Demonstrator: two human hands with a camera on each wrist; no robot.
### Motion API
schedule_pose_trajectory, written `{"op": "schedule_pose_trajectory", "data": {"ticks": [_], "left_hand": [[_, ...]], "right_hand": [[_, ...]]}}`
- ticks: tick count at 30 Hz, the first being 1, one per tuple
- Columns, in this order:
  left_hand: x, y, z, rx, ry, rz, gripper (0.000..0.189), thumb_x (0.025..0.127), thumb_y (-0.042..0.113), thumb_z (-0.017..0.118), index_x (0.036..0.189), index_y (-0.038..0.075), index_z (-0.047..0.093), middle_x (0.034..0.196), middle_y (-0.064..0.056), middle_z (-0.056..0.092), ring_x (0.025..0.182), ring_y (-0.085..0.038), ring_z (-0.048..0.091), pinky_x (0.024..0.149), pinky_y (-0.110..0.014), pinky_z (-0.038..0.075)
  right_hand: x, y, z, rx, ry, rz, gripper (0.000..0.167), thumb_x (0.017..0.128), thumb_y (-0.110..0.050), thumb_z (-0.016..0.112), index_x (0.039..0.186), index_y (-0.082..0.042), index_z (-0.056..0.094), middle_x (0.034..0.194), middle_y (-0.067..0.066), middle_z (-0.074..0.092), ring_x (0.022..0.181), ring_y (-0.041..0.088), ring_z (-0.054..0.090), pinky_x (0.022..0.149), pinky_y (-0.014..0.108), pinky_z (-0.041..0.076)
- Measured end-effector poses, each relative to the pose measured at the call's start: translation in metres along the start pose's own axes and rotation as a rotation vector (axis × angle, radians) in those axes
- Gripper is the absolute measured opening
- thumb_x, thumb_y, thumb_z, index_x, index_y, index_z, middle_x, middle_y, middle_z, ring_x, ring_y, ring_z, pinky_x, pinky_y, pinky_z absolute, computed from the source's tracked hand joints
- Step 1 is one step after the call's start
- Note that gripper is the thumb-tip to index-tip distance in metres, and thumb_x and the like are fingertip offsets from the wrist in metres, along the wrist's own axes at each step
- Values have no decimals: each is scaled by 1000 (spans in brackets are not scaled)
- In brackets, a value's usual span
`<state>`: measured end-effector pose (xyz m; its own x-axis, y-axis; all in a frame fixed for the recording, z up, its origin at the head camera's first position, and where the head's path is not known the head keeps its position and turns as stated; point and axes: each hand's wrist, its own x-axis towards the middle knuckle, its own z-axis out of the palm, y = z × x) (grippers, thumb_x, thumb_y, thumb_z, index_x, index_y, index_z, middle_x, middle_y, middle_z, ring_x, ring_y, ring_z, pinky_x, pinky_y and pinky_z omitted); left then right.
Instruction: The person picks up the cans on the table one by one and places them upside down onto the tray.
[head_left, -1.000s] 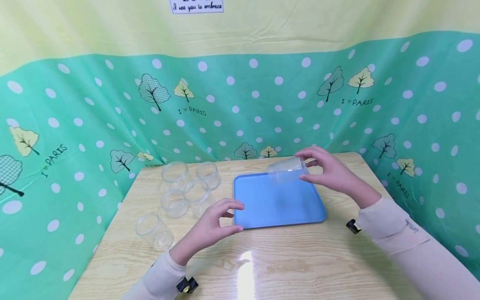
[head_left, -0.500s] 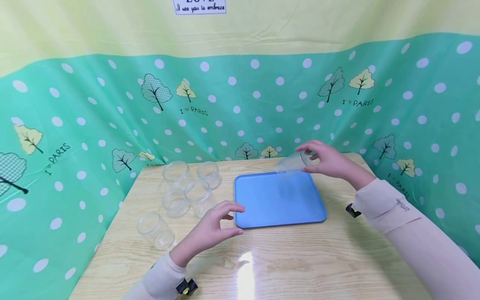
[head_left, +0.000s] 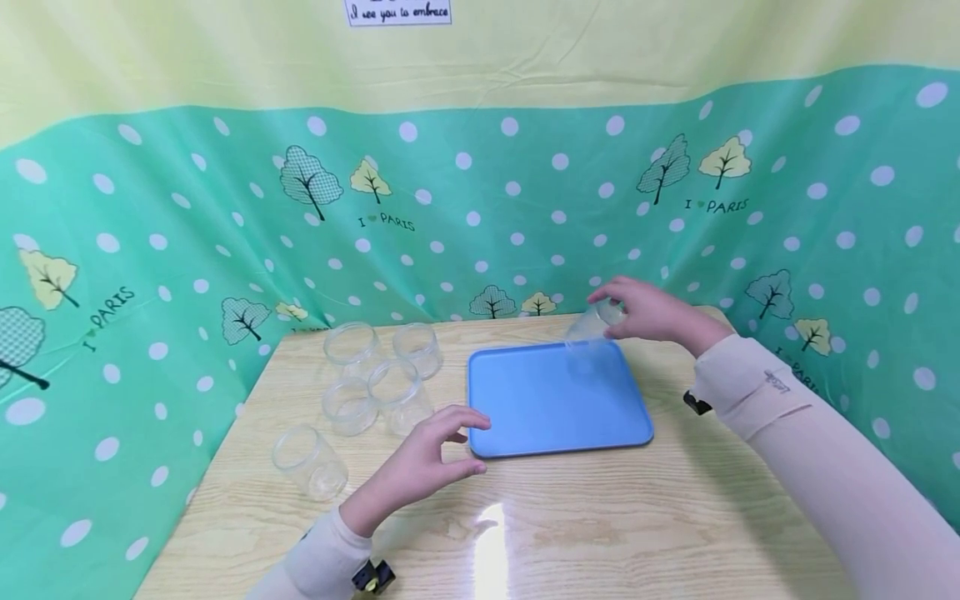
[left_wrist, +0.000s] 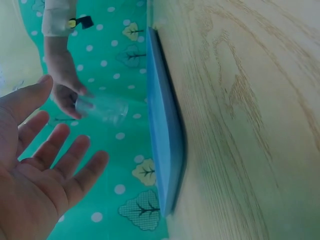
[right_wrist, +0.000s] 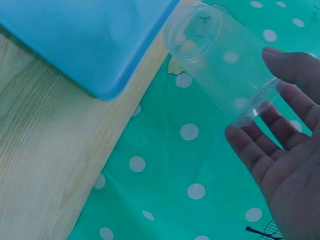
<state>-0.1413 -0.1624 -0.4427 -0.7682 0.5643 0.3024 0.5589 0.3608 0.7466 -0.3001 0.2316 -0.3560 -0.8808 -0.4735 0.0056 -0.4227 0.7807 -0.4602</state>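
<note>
A clear plastic jar is held aslant over the back edge of the blue tray. My right hand grips it at its base end, thumb on one side and fingers on the other. In the right wrist view the jar's ringed mouth points away from the palm, towards the tray, and the jar looks empty. My left hand hovers by the tray's front left corner, its fingers relaxed and apart; the left wrist view shows its bare palm.
Several clear jars stand at the left of the wooden table, among them a wide jar, a small jar and a taller jar. Another jar stands nearer the front left. A green dotted curtain encloses the back and sides.
My right hand has shifted slightly right and farther back with the jar, and the jar is tipped more steeply. My left hand has hardly moved.
</note>
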Motion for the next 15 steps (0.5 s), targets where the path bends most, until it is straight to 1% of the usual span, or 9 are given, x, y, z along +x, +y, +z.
{"op": "schedule_pose_trajectory", "data": {"ticks": [5,9,11,15], "left_hand": [[1,0,2,0,-6,9,53,83,7,85,130,22,64,133,3,62,123,-17,60,94,-44,60],[1,-1,3,5,-7,14,53,83,9,85,129,23,64,132,4,63,122,-17,60,94,-43,60],[1,-2,4,12,-6,16,53,83,10,85,129,24,64,132,5,63,122,-16,60,94,-40,60],[1,-3,6,14,-5,19,52,83,9,85,129,23,64,132,4,63,122,-17,60,93,-40,60]], "right_hand": [[3,6,4,-75,-54,6,56,86,-13,79,139,-13,61,144,16,51,132,40,50,105,61,48],[4,7,6,-101,-81,19,55,85,-10,79,138,-13,62,145,17,52,133,41,50,105,62,48],[6,6,7,-109,-90,26,54,85,-9,79,137,-13,63,144,17,52,132,41,50,105,60,48],[12,4,9,-125,-104,29,53,84,-7,79,136,-10,64,142,18,54,130,41,52,103,58,50]]}}
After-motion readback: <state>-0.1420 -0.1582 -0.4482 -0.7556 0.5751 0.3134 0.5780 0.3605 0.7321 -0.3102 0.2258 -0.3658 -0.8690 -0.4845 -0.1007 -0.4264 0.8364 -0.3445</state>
